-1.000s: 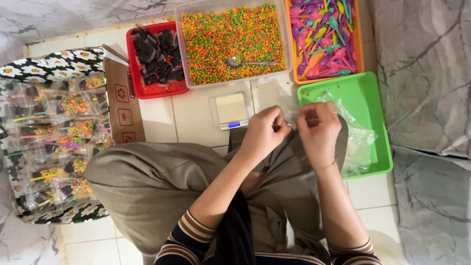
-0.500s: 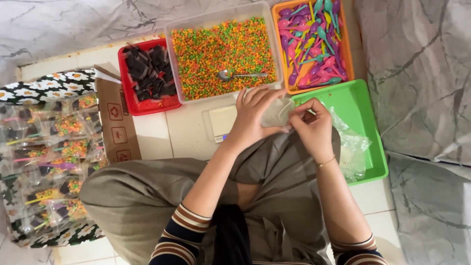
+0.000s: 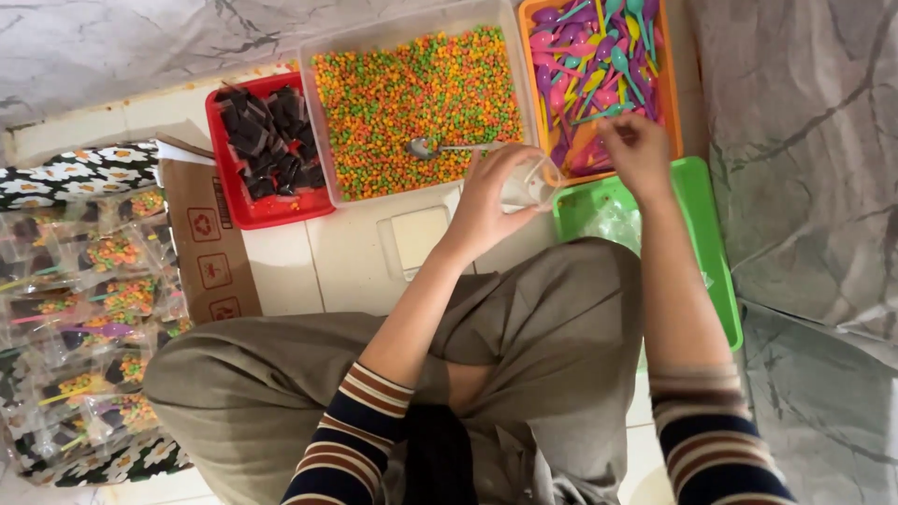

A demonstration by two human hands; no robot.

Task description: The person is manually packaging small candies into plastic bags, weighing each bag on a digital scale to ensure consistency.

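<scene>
My left hand (image 3: 496, 192) holds a clear plastic bag (image 3: 530, 182) open above the white tiles, just in front of the clear bin of small orange, green and yellow cereal pieces (image 3: 412, 93). A metal spoon (image 3: 440, 148) lies in that bin. My right hand (image 3: 638, 150) reaches over the near edge of the orange tray of coloured plastic spoons (image 3: 599, 65), fingers curled down among them; whether it grips one is hidden.
A red tray of dark packets (image 3: 267, 150) sits left of the bin. A green tray with clear bags (image 3: 697, 243), a small white scale (image 3: 421, 238), a cardboard box (image 3: 206, 243) and several filled packets (image 3: 89, 309) lie around my crossed legs.
Both hands were together working a clear bag over my lap. The left hand has carried the bag forward toward the cereal bin, and the right hand has moved up to the spoon tray.
</scene>
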